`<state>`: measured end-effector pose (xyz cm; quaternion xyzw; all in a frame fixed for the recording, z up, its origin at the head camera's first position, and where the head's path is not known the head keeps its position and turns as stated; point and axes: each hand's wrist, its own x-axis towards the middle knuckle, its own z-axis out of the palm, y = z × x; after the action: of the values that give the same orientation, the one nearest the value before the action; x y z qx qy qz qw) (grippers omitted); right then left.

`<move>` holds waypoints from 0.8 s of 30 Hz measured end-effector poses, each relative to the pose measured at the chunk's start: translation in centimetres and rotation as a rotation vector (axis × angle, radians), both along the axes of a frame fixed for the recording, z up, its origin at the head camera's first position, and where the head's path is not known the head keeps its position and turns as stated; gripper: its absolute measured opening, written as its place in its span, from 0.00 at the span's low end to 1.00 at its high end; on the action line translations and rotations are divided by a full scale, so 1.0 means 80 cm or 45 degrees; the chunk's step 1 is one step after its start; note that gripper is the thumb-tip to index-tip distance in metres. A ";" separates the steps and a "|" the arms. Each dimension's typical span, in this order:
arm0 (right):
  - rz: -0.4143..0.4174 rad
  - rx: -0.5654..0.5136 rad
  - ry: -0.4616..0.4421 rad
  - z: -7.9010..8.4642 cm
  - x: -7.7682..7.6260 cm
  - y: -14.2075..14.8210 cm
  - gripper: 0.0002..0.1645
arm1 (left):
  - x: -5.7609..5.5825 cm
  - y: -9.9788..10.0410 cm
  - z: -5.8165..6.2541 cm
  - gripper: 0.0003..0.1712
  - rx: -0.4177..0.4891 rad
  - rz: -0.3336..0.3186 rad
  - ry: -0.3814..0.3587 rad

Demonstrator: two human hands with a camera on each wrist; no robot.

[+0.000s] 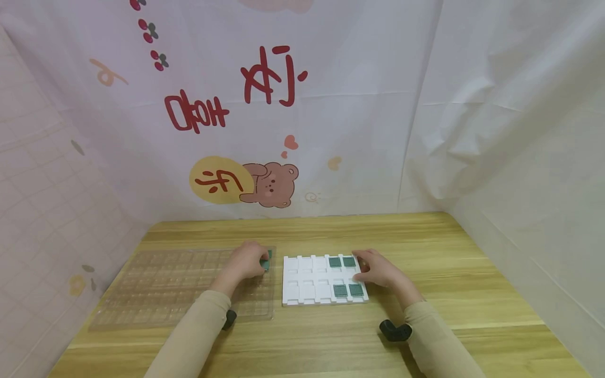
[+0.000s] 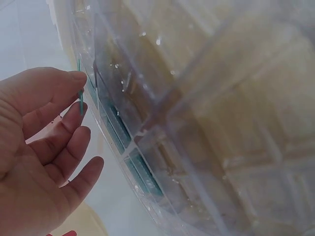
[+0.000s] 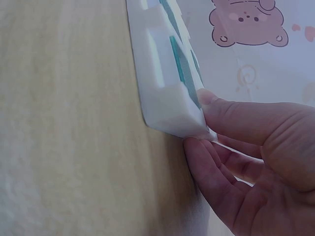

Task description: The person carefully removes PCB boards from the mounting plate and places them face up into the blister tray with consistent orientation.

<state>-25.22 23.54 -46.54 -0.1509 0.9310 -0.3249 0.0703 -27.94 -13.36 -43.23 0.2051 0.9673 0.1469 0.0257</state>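
My left hand (image 1: 248,260) pinches a small green square chip (image 1: 266,264) between thumb and fingers, above the right end of a transparent plastic tray (image 1: 189,283). Seen from the left wrist, the pinched chip (image 2: 81,104) is edge-on beside the tray wall, and more green chips (image 2: 142,172) lie in the tray's pockets. A white tray (image 1: 302,281) sits right of the transparent one, with several green chips (image 1: 340,290) in its right-hand pockets. At the white tray's right end, my right hand (image 1: 378,269) grips the edge, thumb on top and fingers against the side (image 3: 197,142).
Both trays lie on a wooden table (image 1: 321,341). A white curtain (image 1: 359,131) with printed characters and a bear stands behind it, and more curtain hangs at both sides. Black wrist mounts (image 1: 396,331) sit under the sleeves.
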 end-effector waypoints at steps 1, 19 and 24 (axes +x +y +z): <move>-0.004 -0.001 -0.004 0.000 0.000 0.000 0.42 | 0.000 0.000 0.000 0.09 0.002 0.001 -0.001; -0.034 0.015 -0.020 0.000 -0.001 -0.001 0.42 | -0.003 0.001 -0.004 0.12 -0.021 0.010 -0.006; -0.038 0.014 -0.023 -0.001 -0.002 -0.001 0.42 | -0.003 0.000 -0.004 0.14 -0.021 0.011 -0.008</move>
<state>-25.38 23.45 -46.59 -0.1335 0.9342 -0.3223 0.0745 -28.15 -13.40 -43.58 0.2005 0.9692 0.1398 0.0296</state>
